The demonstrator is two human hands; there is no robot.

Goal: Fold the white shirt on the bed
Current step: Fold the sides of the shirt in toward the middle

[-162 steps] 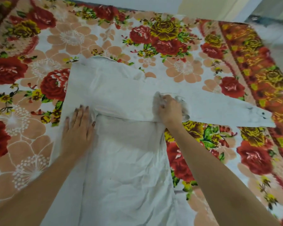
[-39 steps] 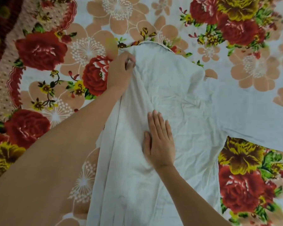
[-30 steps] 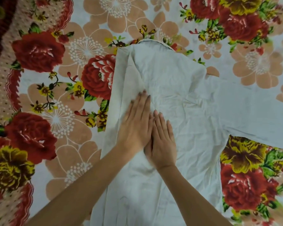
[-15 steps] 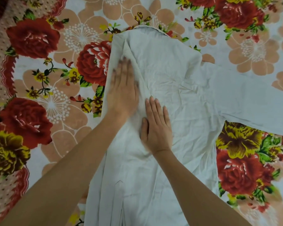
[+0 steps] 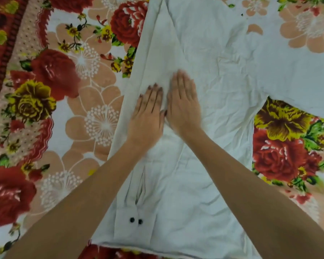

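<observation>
because the white shirt (image 5: 223, 165) lies spread on the bed (image 5: 94, 146) with one sleeve already turned in along its left edge, both hands sit flat on the cloth, seemingly to press that fold down and smooth the creases. the left hand (image 5: 148, 116) rests on the folded sleeve (image 5: 150, 53), and the right hand (image 5: 184, 107) lies just beside it on the body of the shirt, the two touching along their inner edges. neither has a grip on anything: fingers straight and close together, palms down, pressing. the right hand's fingertips look blurred, so it may be sliding, though that cannot be told for sure. the folded sleeve runs down the shirt's length and ends in a cuff (image 5: 137, 228) with two dark buttons (image 5: 136, 220) near the bottom hem, close to the person; laid that way it keeps the shirt narrow and straight-sided. the other sleeve (image 5: 297, 81) stretches out to the right across the flowered bedspread (image 5: 281, 150), not yet folded, and that side looks like the next job. nothing hard stands in the way. the likely trouble is the soft bed and crumpled cloth, which could let the fold creep or bunch once the palms lift. both forearms cross the lower shirt and hide part of it.
</observation>
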